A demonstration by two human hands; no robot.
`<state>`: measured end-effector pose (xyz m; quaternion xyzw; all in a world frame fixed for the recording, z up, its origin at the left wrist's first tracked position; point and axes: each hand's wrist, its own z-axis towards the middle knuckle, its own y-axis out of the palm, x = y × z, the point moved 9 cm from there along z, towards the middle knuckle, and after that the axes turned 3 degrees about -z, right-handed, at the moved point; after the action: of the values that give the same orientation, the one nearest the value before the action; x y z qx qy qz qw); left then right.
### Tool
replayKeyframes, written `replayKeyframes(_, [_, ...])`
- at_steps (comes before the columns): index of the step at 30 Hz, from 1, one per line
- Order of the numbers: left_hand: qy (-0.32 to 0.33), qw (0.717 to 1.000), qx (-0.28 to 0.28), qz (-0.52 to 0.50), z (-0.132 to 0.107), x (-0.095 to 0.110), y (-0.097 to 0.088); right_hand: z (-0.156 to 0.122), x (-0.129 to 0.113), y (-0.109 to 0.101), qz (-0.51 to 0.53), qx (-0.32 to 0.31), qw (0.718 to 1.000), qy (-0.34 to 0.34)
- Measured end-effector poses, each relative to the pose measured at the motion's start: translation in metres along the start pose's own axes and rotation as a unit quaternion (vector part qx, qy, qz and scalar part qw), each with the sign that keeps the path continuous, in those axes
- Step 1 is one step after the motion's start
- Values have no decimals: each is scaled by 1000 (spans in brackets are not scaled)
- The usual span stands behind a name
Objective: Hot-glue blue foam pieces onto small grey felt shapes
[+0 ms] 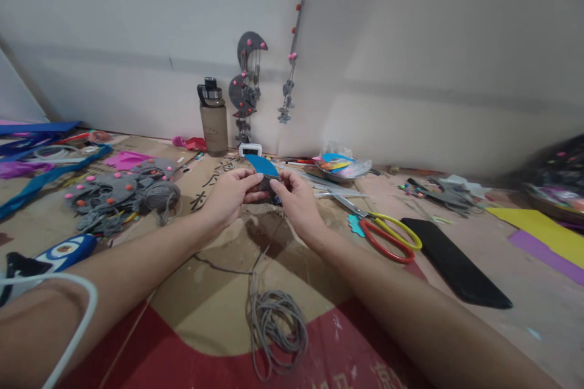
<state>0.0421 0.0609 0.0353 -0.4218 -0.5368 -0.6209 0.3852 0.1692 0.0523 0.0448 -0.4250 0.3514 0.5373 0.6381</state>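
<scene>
Both my hands meet over the middle of the cardboard-covered table. My left hand [230, 194] pinches a curved blue felt piece [261, 166] that overlaps a small grey piece. My right hand [295, 199] pinches the same pieces from the right side. A grey cord runs from under my hands down to a loose coil of grey cord [276, 328] near the front edge.
Scissors with red and yellow handles [387, 232] lie to the right beside a flat black pad [456, 264]. A pile of grey felt shapes with pink dots [118, 194] sits left. A bottle [214, 118] and hanging grey felt ornaments [247, 85] stand against the white back wall.
</scene>
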Motion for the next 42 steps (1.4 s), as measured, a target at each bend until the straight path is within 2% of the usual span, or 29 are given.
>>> replayKeyframes(3, [-4, 1000, -20, -7, -1, -1, 4, -1, -4, -2, 25, 4, 1000, 2])
replayKeyframes(7, [-7, 999, -32, -7, -2, -1, 6, -1, 0, -2, 64, 4, 997, 40])
replayKeyframes(14, [-43, 996, -77, -12, 2, -5, 6, 0, 14, 17, 200, -68, 972, 106])
replayKeyframes(17, [-55, 996, -70, -24, 3, -10, 5, 1, 20, 19, 219, -73, 965, 125])
replayKeyframes(20, [-40, 997, -53, -33, 5, -12, 3, 3, 24, 16, 191, -55, 973, 121])
replayKeyframes(25, [4, 999, 4, -47, 11, -6, -11, 4, 25, 3, 60, 6, 996, 63])
replayKeyframes(27, [26, 998, 28, -53, 12, -1, -18, 4, 23, 2, 17, 11, 999, 40])
replayKeyframes(32, [60, 996, 44, -49, 14, 5, -24, -2, 10, 13, -35, -43, 998, -8])
replayKeyframes(36, [81, 994, 55, -56, 17, 6, -32, -16, -20, 23, -80, -77, 991, -72])
replayKeyframes(42, [61, 986, 94, -124, 22, -2, -50, -52, -68, 50, -167, -179, 947, -207])
